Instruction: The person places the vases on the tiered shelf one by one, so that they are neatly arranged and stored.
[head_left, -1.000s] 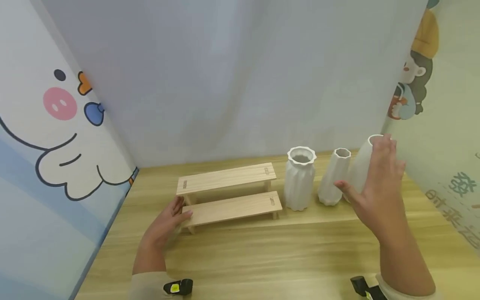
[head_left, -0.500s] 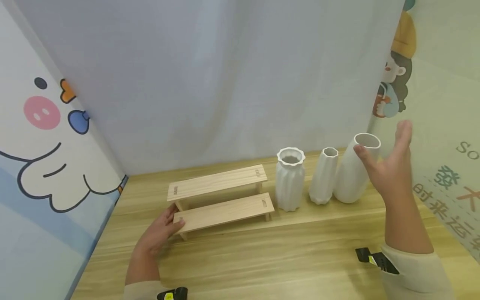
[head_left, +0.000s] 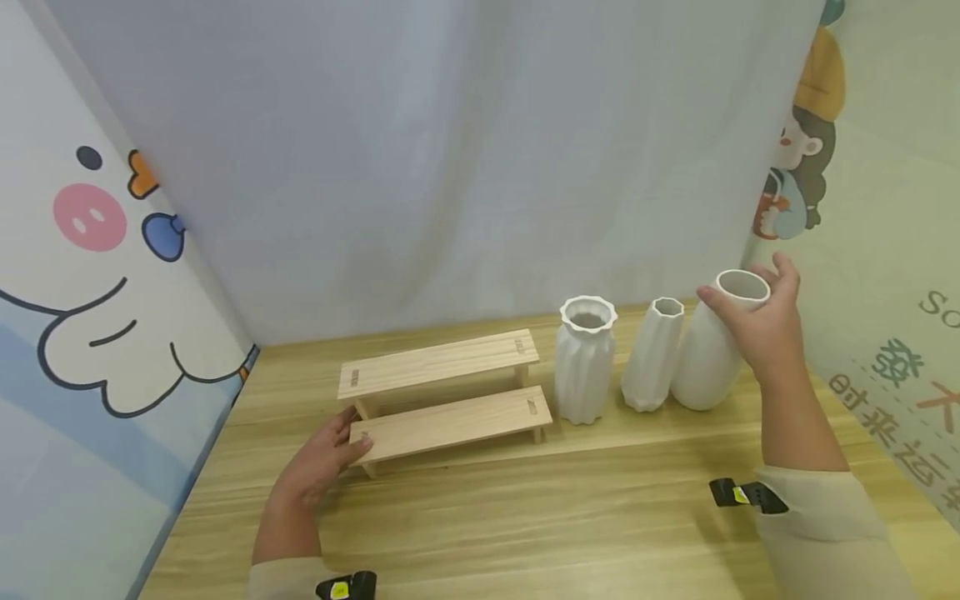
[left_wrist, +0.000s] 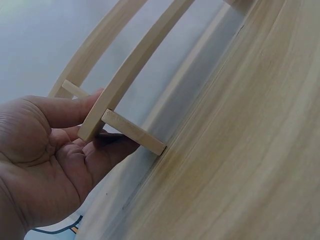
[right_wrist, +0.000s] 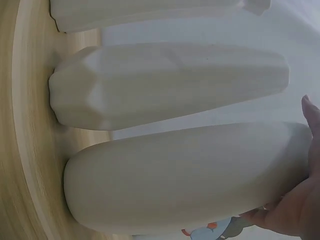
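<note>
My left hand (head_left: 321, 460) grips the left end of the lower, nearer step of a pale wooden two-step riser (head_left: 450, 423). In the left wrist view its thumb lies on the board (left_wrist: 132, 65) while the fingers curl underneath, partly hidden. At the right, my right hand (head_left: 772, 329) is wrapped around the upper part of a smooth white vase (head_left: 705, 362), thumb near the rim and fingers behind. This vase stands upright on the table; in the right wrist view the hand (right_wrist: 295, 200) is at its top end.
A slim faceted white vase (head_left: 651, 358) stands just left of the smooth one. Further left, beside the riser, is a fluted white vase (head_left: 583, 375) with a scalloped rim. Behind the wooden table (head_left: 480, 525) hangs a pale curtain (head_left: 450, 167); printed panels (head_left: 900, 275) flank it.
My right hand has come from beside the smooth vase, fingers spread, to close around its upper part. The left hand keeps its hold on the riser. The head view has shifted slightly.
</note>
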